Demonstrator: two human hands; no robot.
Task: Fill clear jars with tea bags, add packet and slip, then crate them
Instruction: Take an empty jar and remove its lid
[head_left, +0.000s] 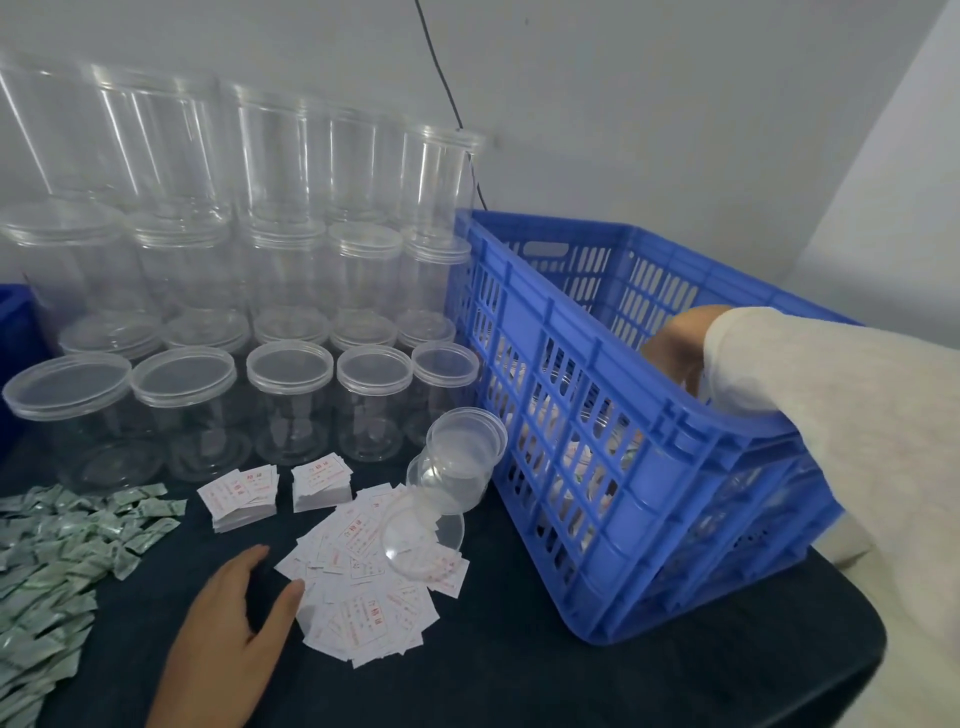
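**Left hand flat on the cloth, right hand down in the blue crate**

Nearest the lens, the left hand (234, 618) lies palm down on the dark table cover (519, 686), fingers spread and loose, grasping nothing. Its thumb tip touches the edge of a loose heap of white slips (363, 587) printed in red, which spreads out just left of the blue crate (597, 415).

Two neater stacks of slips (280, 493) sit beyond that heap, farther from the crate's front corner. A jar on its side (452, 473), clear and open, lies tipped against the crate's left wall, with a clear lid (423, 535) resting on the slip heap just in front of it.

Well left of the crate, at the picture's edge, lies a wide scatter of small green-and-white packets (57, 561).

Behind the slips, left of the crate, stand rows of empty clear jars (288, 400) with lids on, more of them stacked higher against the wall.

The right hand (675, 348), in a pale sleeve (831, 415), reaches over the crate's near rim and down inside. The crate wall hides its fingers, so I cannot tell whether they grip anything. Through the crate's slots, light shapes and clear curved surfaces show low inside, too broken up by the bars to make out.
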